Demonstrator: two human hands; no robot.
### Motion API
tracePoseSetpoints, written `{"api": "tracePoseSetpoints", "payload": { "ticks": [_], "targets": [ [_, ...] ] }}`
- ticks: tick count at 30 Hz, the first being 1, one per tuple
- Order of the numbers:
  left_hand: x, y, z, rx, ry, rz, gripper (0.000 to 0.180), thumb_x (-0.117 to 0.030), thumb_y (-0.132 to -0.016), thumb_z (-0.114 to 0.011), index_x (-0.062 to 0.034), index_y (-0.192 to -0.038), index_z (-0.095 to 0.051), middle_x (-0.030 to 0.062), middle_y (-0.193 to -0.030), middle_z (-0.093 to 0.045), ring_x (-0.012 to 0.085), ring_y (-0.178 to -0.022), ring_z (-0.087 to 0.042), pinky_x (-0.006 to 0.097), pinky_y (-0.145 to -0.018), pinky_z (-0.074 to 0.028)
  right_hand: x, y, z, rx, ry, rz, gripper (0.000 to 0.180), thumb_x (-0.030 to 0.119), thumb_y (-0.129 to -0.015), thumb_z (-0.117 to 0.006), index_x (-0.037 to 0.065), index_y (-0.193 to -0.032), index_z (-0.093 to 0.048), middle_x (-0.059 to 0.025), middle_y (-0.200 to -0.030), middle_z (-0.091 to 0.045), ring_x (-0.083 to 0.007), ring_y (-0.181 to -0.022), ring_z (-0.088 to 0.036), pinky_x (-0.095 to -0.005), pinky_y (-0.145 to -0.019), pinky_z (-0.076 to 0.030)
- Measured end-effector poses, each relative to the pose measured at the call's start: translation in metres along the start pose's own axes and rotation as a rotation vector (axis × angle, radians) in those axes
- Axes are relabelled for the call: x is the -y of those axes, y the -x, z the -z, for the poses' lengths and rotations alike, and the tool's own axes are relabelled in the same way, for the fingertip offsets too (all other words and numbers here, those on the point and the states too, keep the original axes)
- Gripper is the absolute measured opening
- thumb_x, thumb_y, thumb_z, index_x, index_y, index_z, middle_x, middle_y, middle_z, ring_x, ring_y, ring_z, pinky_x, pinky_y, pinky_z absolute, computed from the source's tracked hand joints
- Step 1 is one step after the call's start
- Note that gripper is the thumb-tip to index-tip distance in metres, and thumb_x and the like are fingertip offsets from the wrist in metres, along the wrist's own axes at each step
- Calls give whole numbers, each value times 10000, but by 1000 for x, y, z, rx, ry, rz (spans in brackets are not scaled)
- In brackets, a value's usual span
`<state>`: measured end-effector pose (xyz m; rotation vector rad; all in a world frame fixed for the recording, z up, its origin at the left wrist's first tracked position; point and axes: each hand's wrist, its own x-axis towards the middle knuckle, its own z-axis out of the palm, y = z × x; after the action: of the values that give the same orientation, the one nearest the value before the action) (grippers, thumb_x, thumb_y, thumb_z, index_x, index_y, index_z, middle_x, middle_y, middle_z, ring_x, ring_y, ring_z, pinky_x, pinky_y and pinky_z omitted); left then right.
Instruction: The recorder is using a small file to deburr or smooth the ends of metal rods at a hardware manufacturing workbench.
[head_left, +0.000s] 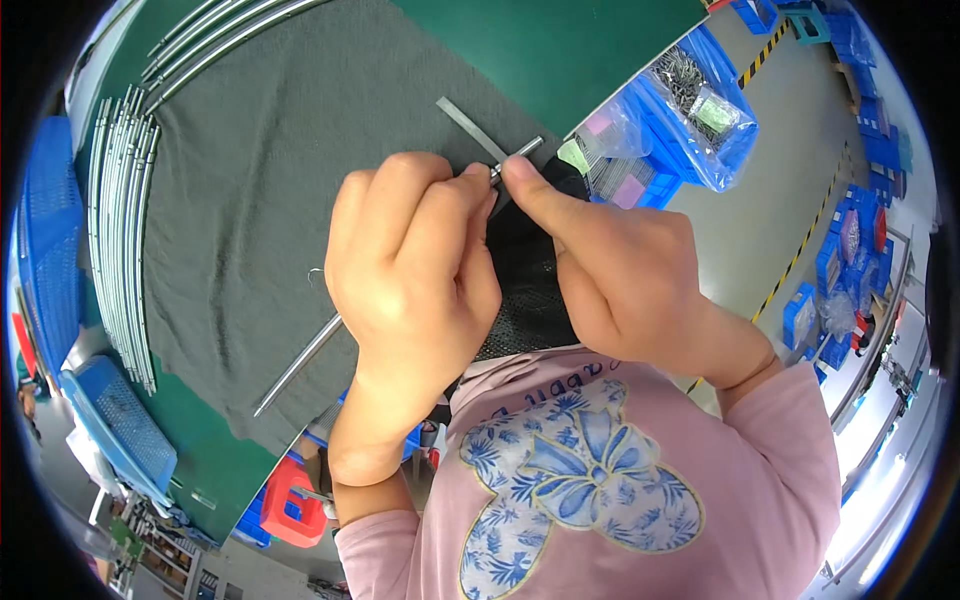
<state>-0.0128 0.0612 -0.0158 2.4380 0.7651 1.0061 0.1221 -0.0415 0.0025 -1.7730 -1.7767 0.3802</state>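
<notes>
The thin metal rod (515, 152) sits pinched between my left hand (410, 265) and right hand (610, 270) above the grey cloth (250, 200), and I judge a loose fingertip grip could drop it onto the black mesh (525, 290).

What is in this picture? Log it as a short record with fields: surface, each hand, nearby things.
surface: green table with a grey cloth spread on it
left hand: fist closed over a thin metal rod that lies across the cloth
right hand: thumb and finger pinch the rod's upper end, over black mesh
flat metal strip: on the cloth, just beyond the fingers
bent rods: stacked along the cloth's left edge
blue bins: right of the table
</notes>
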Motion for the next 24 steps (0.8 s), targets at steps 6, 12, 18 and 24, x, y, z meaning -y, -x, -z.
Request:
{"api": "tracePoseSetpoints", "payload": {
  "ticks": [6,12,18,24],
  "targets": [
    [-1,0,-4,-21,36,11,147,26,-645,-693,-26,-763,-622,62,-751,-536,237,-612,-480,339,-523,-404,-4,24,16,126,97,0,548,-77,-705,-521,-32,-1250,-553,-88,-626,-567,-219,-442,-505,-333,-426,-385],
    [0,1,-2,-9,49,27,172,29,-632,-694,-19,-786,-634,66,-765,-540,236,-622,-487,335,-527,-412,-2,24,5,103,98,-13,554,-66,-701,-520,-31,-1253,-553,-67,-579,-528,-212,-425,-493,-329,-418,-370],
    [-2,1,-1,4,32,20,181,38,-629,-690,-17,-792,-635,64,-769,-542,236,-628,-489,329,-532,-417,-9,-1,-5,-9,46,52,569,-69,-674,-532,-44,-1242,-557,-65,-560,-526,-212,-405,-482,-326,-414,-370],
    [-1,1,-4,-7,62,32,171,46,-627,-685,-12,-777,-627,69,-761,-533,242,-619,-480,340,-525,-407,-22,31,-19,-125,70,88,596,15,-630,-558,18,-1224,-602,-12,-504,-381,-176,-373,-400,-321,-368,-317]
  ]
}}
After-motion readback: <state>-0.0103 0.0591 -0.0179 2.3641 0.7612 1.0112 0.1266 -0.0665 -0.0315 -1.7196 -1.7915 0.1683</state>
